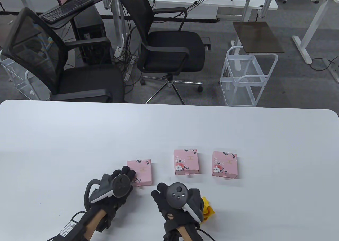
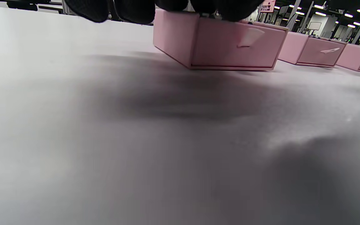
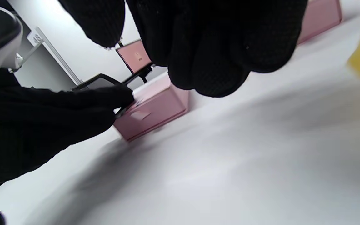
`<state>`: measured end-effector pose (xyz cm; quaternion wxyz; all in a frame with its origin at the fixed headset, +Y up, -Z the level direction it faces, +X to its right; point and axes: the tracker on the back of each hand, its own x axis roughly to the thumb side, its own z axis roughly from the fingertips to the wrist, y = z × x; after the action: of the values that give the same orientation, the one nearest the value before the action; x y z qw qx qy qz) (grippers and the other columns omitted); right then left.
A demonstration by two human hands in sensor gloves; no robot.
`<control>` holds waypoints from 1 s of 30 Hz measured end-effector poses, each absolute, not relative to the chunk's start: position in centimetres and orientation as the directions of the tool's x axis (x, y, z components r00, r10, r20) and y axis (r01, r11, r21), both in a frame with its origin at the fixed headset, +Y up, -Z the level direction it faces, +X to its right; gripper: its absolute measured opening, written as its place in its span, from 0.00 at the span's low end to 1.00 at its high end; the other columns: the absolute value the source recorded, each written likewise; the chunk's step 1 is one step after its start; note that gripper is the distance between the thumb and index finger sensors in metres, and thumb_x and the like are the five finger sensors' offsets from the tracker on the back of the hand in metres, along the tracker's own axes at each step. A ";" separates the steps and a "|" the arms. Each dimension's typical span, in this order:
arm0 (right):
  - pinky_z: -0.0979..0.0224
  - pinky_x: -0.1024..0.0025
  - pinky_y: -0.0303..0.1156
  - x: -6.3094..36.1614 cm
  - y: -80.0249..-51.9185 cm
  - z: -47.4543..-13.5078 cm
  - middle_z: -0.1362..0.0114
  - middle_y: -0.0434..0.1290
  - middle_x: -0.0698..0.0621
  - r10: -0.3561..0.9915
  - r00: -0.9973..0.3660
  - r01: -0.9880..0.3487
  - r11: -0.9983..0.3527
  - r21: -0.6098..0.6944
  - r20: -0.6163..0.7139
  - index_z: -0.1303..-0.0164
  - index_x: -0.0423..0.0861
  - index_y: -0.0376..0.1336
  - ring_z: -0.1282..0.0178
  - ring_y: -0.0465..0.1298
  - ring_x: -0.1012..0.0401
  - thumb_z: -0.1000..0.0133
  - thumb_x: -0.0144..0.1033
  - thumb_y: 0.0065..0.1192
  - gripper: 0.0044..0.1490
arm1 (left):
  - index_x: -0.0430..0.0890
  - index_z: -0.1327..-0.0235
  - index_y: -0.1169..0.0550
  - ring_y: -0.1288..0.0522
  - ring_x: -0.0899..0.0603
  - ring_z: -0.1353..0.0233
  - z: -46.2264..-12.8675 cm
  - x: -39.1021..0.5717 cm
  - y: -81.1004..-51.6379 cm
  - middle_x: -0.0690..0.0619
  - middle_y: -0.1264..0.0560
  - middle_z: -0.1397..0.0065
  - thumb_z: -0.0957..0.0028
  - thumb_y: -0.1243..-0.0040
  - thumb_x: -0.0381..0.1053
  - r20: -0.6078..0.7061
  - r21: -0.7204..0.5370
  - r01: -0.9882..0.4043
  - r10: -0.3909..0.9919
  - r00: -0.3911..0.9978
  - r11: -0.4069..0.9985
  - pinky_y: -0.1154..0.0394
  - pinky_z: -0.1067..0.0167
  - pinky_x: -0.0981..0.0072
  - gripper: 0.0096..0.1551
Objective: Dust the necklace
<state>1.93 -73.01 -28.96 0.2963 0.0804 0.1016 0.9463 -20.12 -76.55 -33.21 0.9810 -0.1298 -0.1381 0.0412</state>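
I am working over the white bench, where three pink floral boxes are lying in a row near my edge: the left box, the middle box and the right box. No necklace is showing in any view, so I am judging it sits inside one of these drawer boxes, most likely the left one I am handling. That box is lying flat, its long axis running away from me, with the drawer face and its small pull tab pointing back toward my edge of the bench. My left hand is resting on the box's left side, fingers laid over its top; I cannot tell whether they are curling round the far edge. My right hand is hovering just beside the box with fingers bunched and holding nothing, and the yellow cloth is lying by its outer side. The risk I am seeing: the box is light, so a tug on the tab without a firm hold could drag it across the bench or spill the drawer and tangle the chain.
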 end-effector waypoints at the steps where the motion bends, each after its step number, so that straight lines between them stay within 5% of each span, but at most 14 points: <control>1: 0.42 0.52 0.77 1.2 -73.4 -29.5 0.33 0.76 0.34 0.593 -0.804 -0.559 -0.783 0.275 0.053 0.26 0.34 0.63 0.45 0.80 0.41 0.29 0.46 0.55 0.33 | 0.55 0.16 0.47 0.46 0.37 0.14 -33.3 -19.9 -76.7 0.52 0.53 0.10 0.34 0.55 0.54 0.263 -0.279 -0.059 0.136 0.955 0.959 0.42 0.23 0.35 0.34; 11: 0.54 0.60 0.81 -2.0 -77.1 -33.0 0.43 0.80 0.36 0.666 -0.643 -0.766 -0.570 0.298 -0.379 0.32 0.26 0.66 0.57 0.84 0.47 0.29 0.48 0.56 0.37 | 0.57 0.17 0.47 0.45 0.38 0.15 -33.6 -19.6 -76.9 0.55 0.53 0.10 0.34 0.58 0.53 0.264 -0.283 -0.103 0.180 0.948 0.954 0.41 0.23 0.37 0.32; 19: 0.55 0.62 0.82 -1.7 -78.5 -33.2 0.45 0.81 0.39 0.725 -0.467 -0.883 -0.416 0.218 -0.507 0.35 0.26 0.67 0.58 0.85 0.49 0.29 0.37 0.59 0.28 | 0.57 0.17 0.47 0.45 0.38 0.15 -33.6 -19.6 -77.0 0.55 0.53 0.10 0.34 0.58 0.52 0.264 -0.279 -0.099 0.175 0.949 0.955 0.40 0.23 0.37 0.32; 30: 0.59 0.65 0.83 -1.5 -78.7 -32.7 0.51 0.83 0.43 0.697 -0.522 -0.847 -0.490 0.205 -0.491 0.39 0.30 0.70 0.63 0.86 0.55 0.31 0.37 0.63 0.24 | 0.57 0.17 0.45 0.44 0.37 0.15 -33.7 -19.7 -76.9 0.56 0.51 0.10 0.34 0.58 0.54 0.255 -0.264 -0.098 0.167 0.952 0.960 0.40 0.24 0.37 0.31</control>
<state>-1.52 -78.67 -32.73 0.4567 -0.1740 0.2154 0.8455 -19.66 -76.94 -33.66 0.9801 -0.1250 -0.1387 0.0677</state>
